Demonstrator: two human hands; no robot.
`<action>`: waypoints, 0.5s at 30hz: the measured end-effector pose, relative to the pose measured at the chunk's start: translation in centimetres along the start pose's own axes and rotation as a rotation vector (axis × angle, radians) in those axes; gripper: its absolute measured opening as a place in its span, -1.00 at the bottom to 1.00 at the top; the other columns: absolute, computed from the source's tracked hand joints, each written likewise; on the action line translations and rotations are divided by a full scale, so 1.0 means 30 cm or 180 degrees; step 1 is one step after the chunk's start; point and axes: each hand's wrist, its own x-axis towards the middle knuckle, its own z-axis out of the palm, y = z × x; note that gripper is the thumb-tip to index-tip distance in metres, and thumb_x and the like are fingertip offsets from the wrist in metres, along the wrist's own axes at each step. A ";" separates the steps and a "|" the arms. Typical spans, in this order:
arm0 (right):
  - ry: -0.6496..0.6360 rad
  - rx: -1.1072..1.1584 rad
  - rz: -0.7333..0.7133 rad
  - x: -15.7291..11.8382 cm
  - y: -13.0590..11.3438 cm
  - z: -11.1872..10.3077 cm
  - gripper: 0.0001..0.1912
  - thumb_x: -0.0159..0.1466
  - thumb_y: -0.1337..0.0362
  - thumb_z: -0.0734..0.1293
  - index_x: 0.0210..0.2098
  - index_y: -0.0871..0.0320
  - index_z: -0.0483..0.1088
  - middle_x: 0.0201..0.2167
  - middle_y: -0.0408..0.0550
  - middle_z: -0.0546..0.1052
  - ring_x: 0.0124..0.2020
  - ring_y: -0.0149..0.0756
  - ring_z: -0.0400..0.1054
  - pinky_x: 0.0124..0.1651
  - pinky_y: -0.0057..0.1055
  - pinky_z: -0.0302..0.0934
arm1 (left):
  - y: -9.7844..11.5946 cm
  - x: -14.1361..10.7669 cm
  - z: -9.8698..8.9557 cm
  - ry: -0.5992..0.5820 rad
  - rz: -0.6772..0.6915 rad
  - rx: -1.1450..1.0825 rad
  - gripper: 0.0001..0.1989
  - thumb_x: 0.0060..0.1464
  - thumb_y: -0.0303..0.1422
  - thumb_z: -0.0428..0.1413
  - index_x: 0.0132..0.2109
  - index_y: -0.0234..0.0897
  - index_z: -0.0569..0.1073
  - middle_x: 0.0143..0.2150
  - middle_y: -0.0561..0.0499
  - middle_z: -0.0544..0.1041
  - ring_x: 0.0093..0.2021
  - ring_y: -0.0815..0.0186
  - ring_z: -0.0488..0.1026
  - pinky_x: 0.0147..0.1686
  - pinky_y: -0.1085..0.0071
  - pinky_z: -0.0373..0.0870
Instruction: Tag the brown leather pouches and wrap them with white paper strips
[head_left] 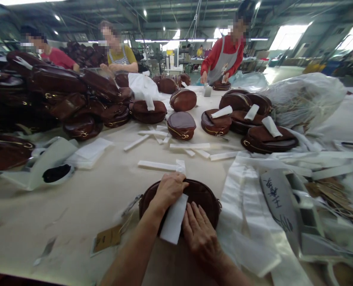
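Note:
A dark brown oval bag (204, 192) lies flat in front of me, with metal rings at its sides. Across its middle runs a white paper strip (174, 220), slightly slanted. My left hand (170, 188) is at the bag's upper middle, its fingers closed over the top end of the strip. Flat on the bag, just right of the strip, rests my right hand (198, 226) with fingers stretched out. A brown cardboard tag (107, 239) on a string lies left of the bag.
Brown bags (60, 79) are piled at the left; more (182, 125) stand ahead. White strips (190, 145) lie beyond my bag. White paper (244, 198) and a grey holder (279, 198) are at the right. A tape dispenser (42, 163) sits left. Three people stand across the table.

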 end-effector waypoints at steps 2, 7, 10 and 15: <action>0.0090 -0.0074 -0.0085 -0.017 -0.001 0.018 -0.62 0.24 0.53 0.07 -0.08 0.43 0.41 -0.04 0.32 0.48 0.10 0.03 0.29 0.07 -0.09 0.25 | 0.004 -0.020 0.015 0.0151 0.0075 0.0016 -0.76 0.21 -0.24 -0.04 -0.10 -0.18 0.45 -0.06 -0.05 0.49 -0.01 0.20 0.37 0.02 0.29 0.19; 0.0215 -0.0074 -0.0030 -0.025 -0.008 0.035 -0.61 0.24 0.54 0.04 -0.09 0.41 0.41 -0.06 0.27 0.49 0.11 0.02 0.28 0.04 -0.13 0.29 | 0.003 -0.016 0.020 0.0143 0.0104 0.0030 -0.77 0.21 -0.24 -0.03 -0.15 -0.18 0.47 -0.11 -0.03 0.49 -0.05 0.21 0.39 -0.05 0.29 0.23; 0.0193 -0.0038 0.0122 -0.035 -0.019 0.042 -0.62 0.24 0.53 0.06 -0.06 0.44 0.38 -0.03 0.30 0.47 0.19 0.04 0.18 0.09 -0.09 0.25 | 0.015 -0.004 0.019 0.0073 0.0028 0.0039 -0.77 0.20 -0.23 -0.02 -0.22 -0.19 0.49 -0.16 -0.03 0.51 -0.09 0.19 0.40 -0.10 0.28 0.23; -0.0045 0.0038 0.0148 -0.056 -0.027 0.039 -0.58 0.22 0.56 0.04 0.00 0.44 0.34 0.03 0.32 0.42 0.26 0.07 0.04 0.09 -0.04 0.26 | 0.040 -0.021 0.048 0.0410 -0.0091 0.0010 -0.68 0.27 -0.22 -0.13 -0.23 -0.19 0.49 -0.18 -0.06 0.50 -0.08 0.16 0.36 -0.09 0.21 0.16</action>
